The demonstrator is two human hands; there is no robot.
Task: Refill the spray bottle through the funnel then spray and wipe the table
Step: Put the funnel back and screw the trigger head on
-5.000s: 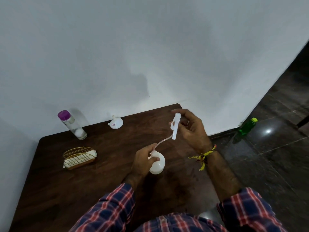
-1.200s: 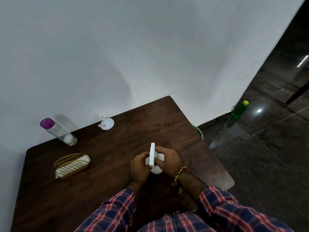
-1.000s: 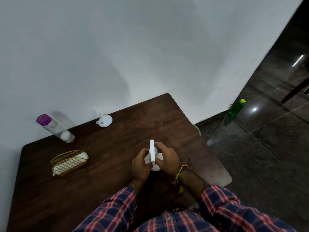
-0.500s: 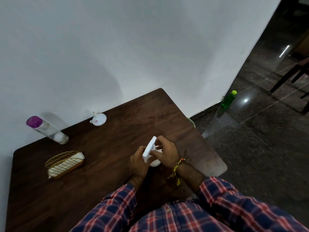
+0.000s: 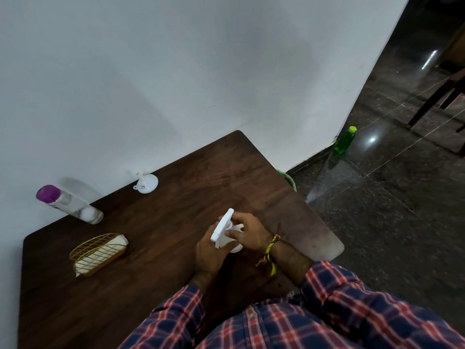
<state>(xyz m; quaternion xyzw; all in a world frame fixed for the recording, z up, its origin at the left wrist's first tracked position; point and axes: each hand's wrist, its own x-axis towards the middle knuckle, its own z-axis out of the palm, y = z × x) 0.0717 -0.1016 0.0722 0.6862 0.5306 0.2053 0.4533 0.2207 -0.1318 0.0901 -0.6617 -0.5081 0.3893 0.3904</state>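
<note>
A small white spray bottle [image 5: 236,246] stands on the dark wooden table [image 5: 156,235], mostly hidden by my hands. My left hand [image 5: 208,255] wraps around its body from the left. My right hand [image 5: 247,234] grips the collar of the white spray head [image 5: 222,227], which sits on the bottle's neck with its nozzle pointing away to the upper right. A white funnel [image 5: 147,183] lies upside down at the table's far edge by the wall. A clear bottle with a purple cap [image 5: 68,204] stands at the far left.
A gold wire basket [image 5: 97,253] holding a white cloth sits on the left half of the table. A white wall runs behind the table. On the dark tiled floor to the right stand a green bottle [image 5: 343,141] and wooden furniture legs [image 5: 432,102].
Five seconds ago my right hand held the spray head with its tube above the bottle; it now sits on the neck. Over the last second the head has turned from upright to slanted.
</note>
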